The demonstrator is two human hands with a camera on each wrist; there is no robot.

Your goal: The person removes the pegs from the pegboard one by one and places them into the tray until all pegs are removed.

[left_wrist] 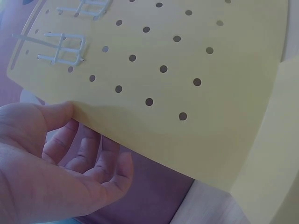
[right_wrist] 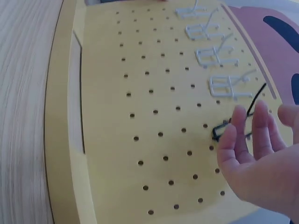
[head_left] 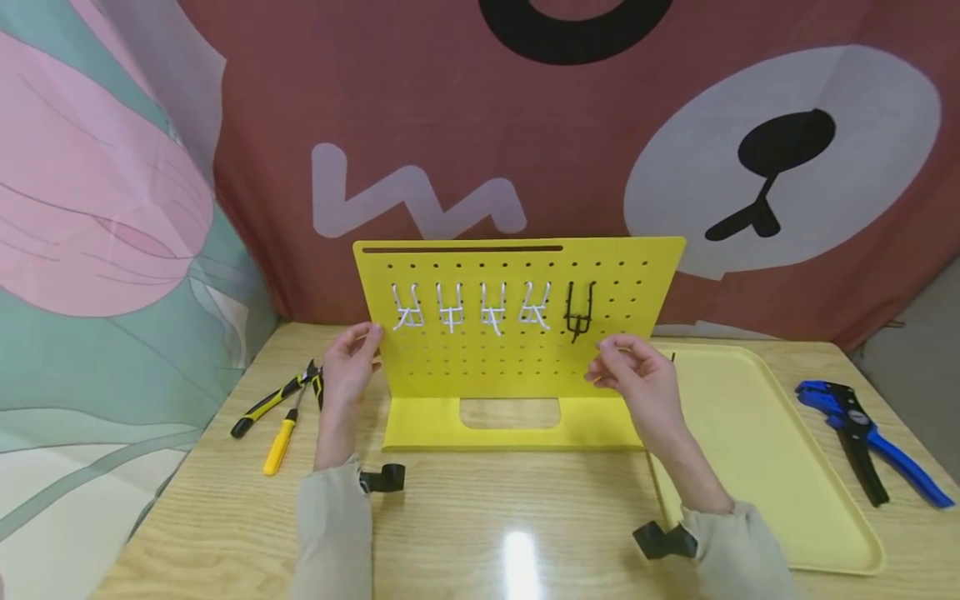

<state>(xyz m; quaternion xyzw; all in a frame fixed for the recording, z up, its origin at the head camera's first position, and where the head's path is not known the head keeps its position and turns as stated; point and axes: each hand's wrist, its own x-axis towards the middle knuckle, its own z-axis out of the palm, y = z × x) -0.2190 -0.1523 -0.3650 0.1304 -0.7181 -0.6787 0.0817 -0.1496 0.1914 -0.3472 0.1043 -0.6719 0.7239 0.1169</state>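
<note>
A yellow pegboard [head_left: 517, 385] stands upright on its base on the wooden table. Several white wire hooks [head_left: 451, 314] hang in a row on it, and a black wire hook [head_left: 577, 322] hangs at their right. My left hand [head_left: 349, 367] grips the board's left edge; in the left wrist view its thumb [left_wrist: 58, 115] lies at the front edge and the other fingers are behind. In front of the board's right part, just below and right of the black hook, is my right hand [head_left: 637, 375]. Its loosely bent fingers [right_wrist: 229, 144] hold nothing.
Black-and-yellow pliers [head_left: 273, 404] and a yellow-handled screwdriver [head_left: 281, 446] lie left of the board. To the right is a pale yellow tray [head_left: 772, 500], with a blue-and-black wire stripper [head_left: 858, 425] beyond it. A printed cloth [head_left: 420, 100] hangs behind the table.
</note>
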